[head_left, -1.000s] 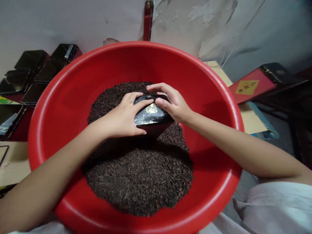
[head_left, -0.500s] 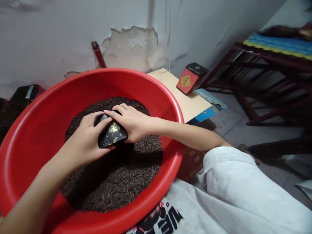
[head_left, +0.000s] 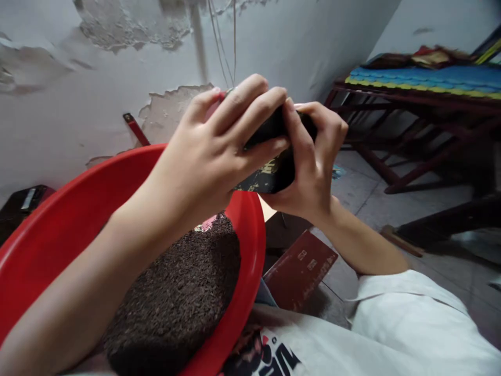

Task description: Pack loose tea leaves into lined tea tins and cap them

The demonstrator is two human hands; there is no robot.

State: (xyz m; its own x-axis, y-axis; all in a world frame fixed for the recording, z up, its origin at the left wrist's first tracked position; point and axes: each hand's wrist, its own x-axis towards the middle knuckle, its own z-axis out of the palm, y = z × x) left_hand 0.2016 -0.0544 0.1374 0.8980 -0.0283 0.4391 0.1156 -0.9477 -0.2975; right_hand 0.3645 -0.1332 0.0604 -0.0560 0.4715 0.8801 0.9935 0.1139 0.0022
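Note:
My left hand (head_left: 223, 138) and my right hand (head_left: 313, 167) are both closed around a tea tin (head_left: 272, 175). Its black end with gold markings faces me, and a bit of red shows behind my left fingers; the rest is hidden. Together they hold it up over the right rim of a large red basin (head_left: 252, 261). Dark loose tea leaves (head_left: 180, 292) fill the bottom of the basin. A small pink patterned piece (head_left: 206, 223) lies on the leaves near the right wall, partly hidden by my left arm.
A dark red box (head_left: 299, 271) sits on the floor right of the basin. Black tins or boxes (head_left: 25, 206) stand at the left. Behind, a peeling wall (head_left: 293, 42) rises. Blue and yellow mats (head_left: 426, 83) lie on a wooden rack (head_left: 407, 125) at the right.
Both hands have lifted the tin from low over the tea leaves, up and rightward, nearer the camera. The view has swung, and the hands now cover where the red tin on the cardboard stood.

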